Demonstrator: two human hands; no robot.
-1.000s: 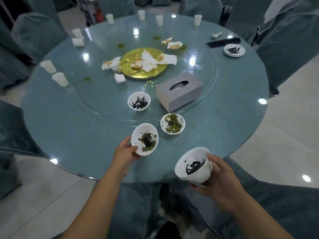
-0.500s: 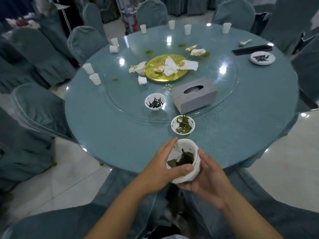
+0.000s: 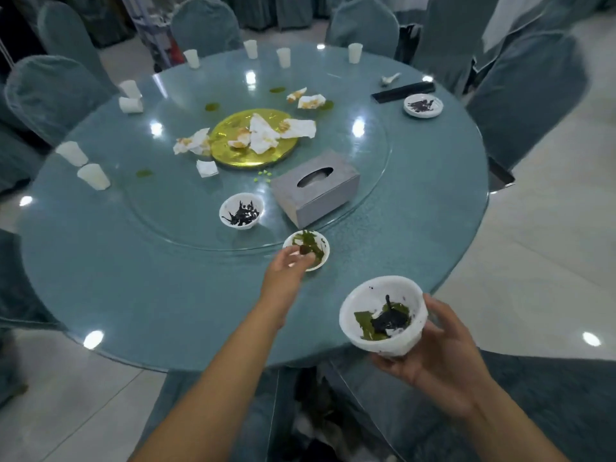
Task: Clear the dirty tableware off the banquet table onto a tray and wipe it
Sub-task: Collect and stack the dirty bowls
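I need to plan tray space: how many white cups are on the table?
8 white cups: four along the far edge, two at the far left, two nearer on the left. None looks hidden.

- Dim indoor light, teal cast; ceiling lamps overhead show as small white glare spots on the glossy counter (image 3: 150, 278) & floor (image 3: 533, 245).
- Shadows soft & faint, no hard edges.
- Wide-angle bend: counter rim bows, chairs (image 3: 526, 95) at frame edges lean & smear.
- Left hand (image 3: 286, 270) sl. motion-blurred; bowl (image 3: 383, 315) nearest the lens is sharpest; far bkgd dark, low detail.
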